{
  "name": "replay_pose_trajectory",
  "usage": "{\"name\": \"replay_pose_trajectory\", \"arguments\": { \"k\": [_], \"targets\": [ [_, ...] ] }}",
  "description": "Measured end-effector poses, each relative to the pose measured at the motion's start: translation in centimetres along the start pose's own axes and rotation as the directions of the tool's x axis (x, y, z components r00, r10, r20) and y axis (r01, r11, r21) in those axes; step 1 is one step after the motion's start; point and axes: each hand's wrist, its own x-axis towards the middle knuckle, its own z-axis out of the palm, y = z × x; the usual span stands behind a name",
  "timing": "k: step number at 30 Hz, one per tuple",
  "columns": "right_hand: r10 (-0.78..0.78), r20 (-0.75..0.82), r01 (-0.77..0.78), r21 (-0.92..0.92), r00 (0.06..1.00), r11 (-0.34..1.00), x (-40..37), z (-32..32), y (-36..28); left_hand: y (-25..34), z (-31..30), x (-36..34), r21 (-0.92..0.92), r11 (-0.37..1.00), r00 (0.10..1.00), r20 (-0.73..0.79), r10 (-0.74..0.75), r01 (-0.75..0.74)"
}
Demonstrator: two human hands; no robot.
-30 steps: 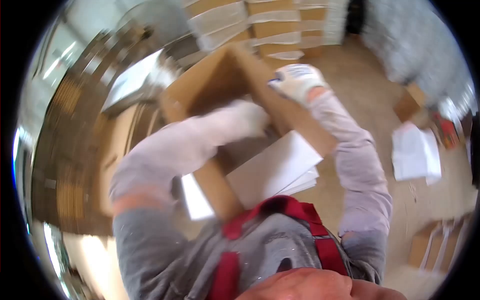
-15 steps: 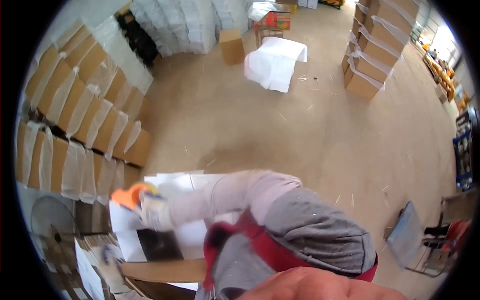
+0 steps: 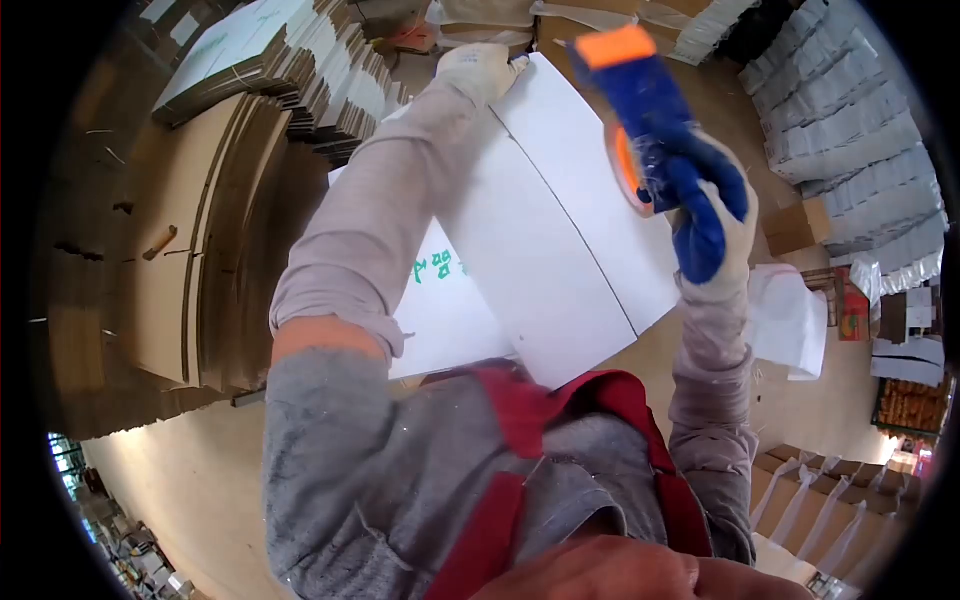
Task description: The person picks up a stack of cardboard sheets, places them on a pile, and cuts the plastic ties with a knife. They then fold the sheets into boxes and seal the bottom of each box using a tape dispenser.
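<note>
A white carton [image 3: 560,250] lies in front of my body, its two top flaps meeting along a dark seam. At its far left edge my left hand [image 3: 483,72], in a white and blue glove, has its fingers bent over the cardboard. My right hand [image 3: 712,210], also gloved, is wrapped round a blue and orange tape dispenser [image 3: 640,100], raised over the right side of the carton. Green writing shows on a white panel [image 3: 440,310] by my left forearm.
Flattened brown cardboard sheets [image 3: 160,240] stand at the left, with stacked white-faced cartons [image 3: 245,50] behind them. White wrapped stacks [image 3: 850,120] are at the upper right. A small brown box [image 3: 797,226] sits on the floor, and taped brown cartons [image 3: 830,510] are at lower right.
The view has swung round towards the carton. Its top flaps now lie together, my left hand is on the far edge, and the dispenser is raised at the right.
</note>
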Motion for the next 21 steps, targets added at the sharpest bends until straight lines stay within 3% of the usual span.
{"name": "replay_pose_trajectory", "arguments": {
  "k": [2, 3, 4, 5, 6, 7, 8, 9, 10, 11, 13, 15, 16, 17, 19, 20, 21],
  "targets": [
    [0.096, -0.091, -0.055, 0.374, 0.991, 0.926, -0.7, 2.4, 0.7, -0.5, -0.8, 0.5, 0.002, 1.0, 1.0, 0.015, 0.014, -0.014],
    [0.024, 0.104, -0.028, 0.037, 0.994, 0.999, -1.6, 1.7, 2.5, -0.4, -1.0, 0.5, 0.016, 1.0, 0.999, 0.022, 0.023, -0.023],
    [-0.108, 0.282, 0.212, -0.367, 0.953, 0.906, -1.9, 2.1, 5.1, -0.3, -0.8, 0.3, -0.009, 1.0, 1.0, 0.019, 0.014, -0.014],
    [0.122, 0.118, -0.123, -0.002, 0.985, 0.992, -2.5, 1.9, 5.0, -0.3, -0.3, -0.1, -0.045, 0.994, 0.994, -0.065, 0.093, -0.096],
    [0.231, 0.156, -0.248, 0.105, 0.961, 0.963, -2.3, 1.7, 4.2, -0.6, -0.2, -0.2, -0.079, 0.983, 0.974, -0.169, 0.15, -0.165],
    [0.352, 0.191, -0.388, 0.209, 0.916, 0.898, -2.8, 1.6, 3.3, -1.0, 0.2, -0.7, -0.111, 0.984, 0.979, -0.164, 0.119, -0.138],
    [0.38, 0.194, -0.414, 0.177, 0.904, 0.893, -3.8, 1.3, 3.1, -1.0, 0.3, -1.1, -0.306, 0.919, 0.928, -0.347, 0.136, -0.249],
    [0.258, 0.157, -0.29, 0.244, 0.953, 0.925, -3.8, 1.3, 3.4, -1.2, -0.5, -0.5, -0.441, 0.811, 0.834, -0.543, 0.1, -0.385],
    [0.135, 0.111, -0.163, 0.31, 0.985, 0.937, -3.7, 1.4, 3.6, -1.1, -1.6, -1.9, -0.723, 0.614, 0.929, -0.366, 0.047, -0.316],
    [0.148, 0.114, -0.175, 0.289, 0.982, 0.941, -3.7, 1.4, 3.4, -0.6, -2.6, -4.5, -0.919, 0.353, 0.985, -0.162, 0.066, -0.175],
    [0.144, 0.037, -0.147, 0.402, 0.989, 0.904, -4.1, 1.6, 3.1, -0.6, -3.8, -8.8, -0.976, 0.107, 0.952, 0.211, 0.223, 0.191],
    [0.168, 0.061, -0.179, 0.374, 0.984, 0.91, -4.4, 1.5, 3.3, -0.6, -3.8, -11.8, -0.893, 0.065, 0.838, 0.441, 0.32, 0.445],
    [0.164, 0.073, -0.18, 0.394, 0.984, 0.902, -4.5, 1.6, 3.3, -0.6, -3.3, -12.4, -0.864, 0.05, 0.801, 0.485, 0.352, 0.501],
    [0.153, 0.088, -0.176, 0.416, 0.984, 0.892, -4.4, 1.7, 3.3, -0.6, -3.3, -12.8, -0.864, 0.049, 0.801, 0.485, 0.351, 0.501],
    [0.13, 0.103, -0.162, 0.431, 0.986, 0.888, -4.4, 1.7, 3.5, -0.6, -3.4, -13.6, -0.947, 0.073, 0.836, 0.312, 0.451, 0.314],
    [0.122, 0.096, -0.151, 0.408, 0.988, 0.9, -4.4, 1.8, 3.5, 0.1, -4.0, -13.8, -0.915, 0.203, 0.807, 0.403, 0.431, 0.349],
    [0.113, 0.089, -0.139, 0.384, 0.99, 0.913, -4.4, 1.8, 3.4, 0.5, -3.5, -14.0, -0.931, 0.225, 0.817, 0.362, 0.449, 0.289]
  ]
}}
